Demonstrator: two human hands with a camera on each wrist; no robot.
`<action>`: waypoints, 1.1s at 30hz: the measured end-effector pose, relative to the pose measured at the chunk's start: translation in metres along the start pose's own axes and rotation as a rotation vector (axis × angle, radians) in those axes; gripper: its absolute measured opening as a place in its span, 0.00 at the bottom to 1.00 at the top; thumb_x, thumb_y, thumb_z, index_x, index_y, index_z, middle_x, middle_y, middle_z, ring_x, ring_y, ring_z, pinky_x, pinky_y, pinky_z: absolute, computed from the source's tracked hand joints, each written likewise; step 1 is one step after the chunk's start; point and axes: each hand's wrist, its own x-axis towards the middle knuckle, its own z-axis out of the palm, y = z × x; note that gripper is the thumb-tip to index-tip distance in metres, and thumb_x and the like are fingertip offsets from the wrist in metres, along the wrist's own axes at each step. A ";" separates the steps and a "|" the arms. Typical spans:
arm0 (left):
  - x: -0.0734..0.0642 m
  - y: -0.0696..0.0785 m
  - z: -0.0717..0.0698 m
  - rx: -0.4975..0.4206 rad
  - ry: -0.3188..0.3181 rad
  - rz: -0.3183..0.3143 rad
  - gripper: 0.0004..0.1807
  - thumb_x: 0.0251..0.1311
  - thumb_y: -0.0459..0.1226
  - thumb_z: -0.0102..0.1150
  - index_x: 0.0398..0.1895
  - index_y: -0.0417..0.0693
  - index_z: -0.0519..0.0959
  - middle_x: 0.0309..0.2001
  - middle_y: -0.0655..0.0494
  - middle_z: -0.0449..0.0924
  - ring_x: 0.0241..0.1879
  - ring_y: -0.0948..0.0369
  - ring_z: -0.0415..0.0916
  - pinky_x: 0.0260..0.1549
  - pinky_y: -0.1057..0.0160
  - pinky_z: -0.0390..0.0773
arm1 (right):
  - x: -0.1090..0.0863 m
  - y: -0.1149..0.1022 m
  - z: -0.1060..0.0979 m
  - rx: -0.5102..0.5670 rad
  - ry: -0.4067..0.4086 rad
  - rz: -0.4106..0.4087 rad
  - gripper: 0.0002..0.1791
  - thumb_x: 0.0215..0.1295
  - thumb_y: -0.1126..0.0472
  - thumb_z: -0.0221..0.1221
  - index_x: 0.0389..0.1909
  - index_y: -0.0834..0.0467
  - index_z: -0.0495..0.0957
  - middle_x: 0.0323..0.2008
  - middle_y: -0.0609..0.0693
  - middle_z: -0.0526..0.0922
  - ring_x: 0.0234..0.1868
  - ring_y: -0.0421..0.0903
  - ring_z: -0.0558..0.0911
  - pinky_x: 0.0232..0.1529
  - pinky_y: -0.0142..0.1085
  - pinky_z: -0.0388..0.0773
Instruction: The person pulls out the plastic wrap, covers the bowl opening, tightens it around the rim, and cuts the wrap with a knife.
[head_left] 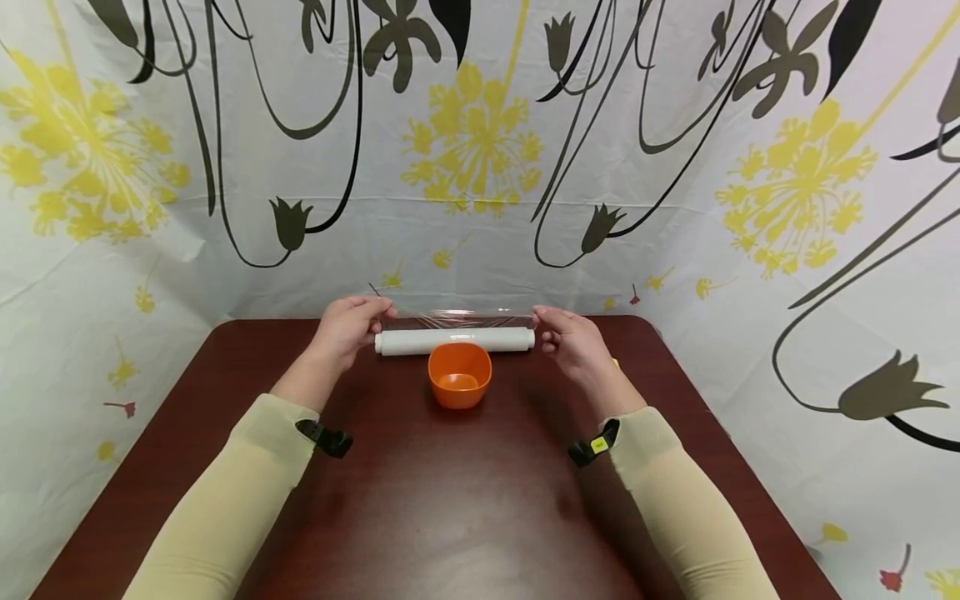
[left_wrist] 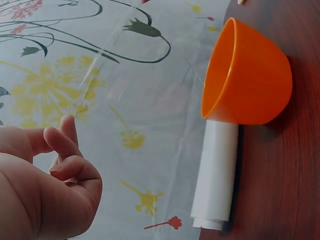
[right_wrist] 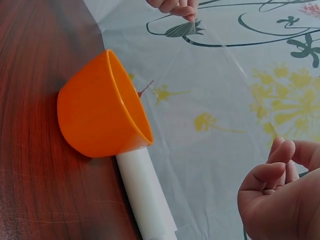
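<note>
A sheet of clear plastic wrap [head_left: 465,317] stretches between both hands, above and behind its white roll [head_left: 454,340]. My left hand [head_left: 349,327] pinches one corner of the wrap's edge between thumb and fingers. At the other corner, my right hand [head_left: 573,337] pinches the edge in the same way. The roll lies crosswise near the back of the table. Just in front of it stands an orange bowl [head_left: 460,377], upright, its inside visible from above. In the left wrist view the film's edge runs up from the left fingertips [left_wrist: 68,122].
The dark reddish-brown table [head_left: 450,500] ends just behind the roll. A pale curtain [head_left: 480,242] with yellow and grey flower prints hangs at the back and both sides. A small yellow item [head_left: 616,363] shows partly beside the right wrist.
</note>
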 end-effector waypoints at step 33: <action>-0.017 0.019 -0.001 -0.045 -0.023 0.054 0.17 0.81 0.46 0.62 0.57 0.42 0.83 0.35 0.70 0.88 0.30 0.69 0.72 0.29 0.72 0.71 | -0.025 -0.016 0.003 -0.010 -0.056 -0.047 0.10 0.87 0.59 0.56 0.49 0.51 0.86 0.36 0.40 0.87 0.28 0.37 0.73 0.33 0.29 0.69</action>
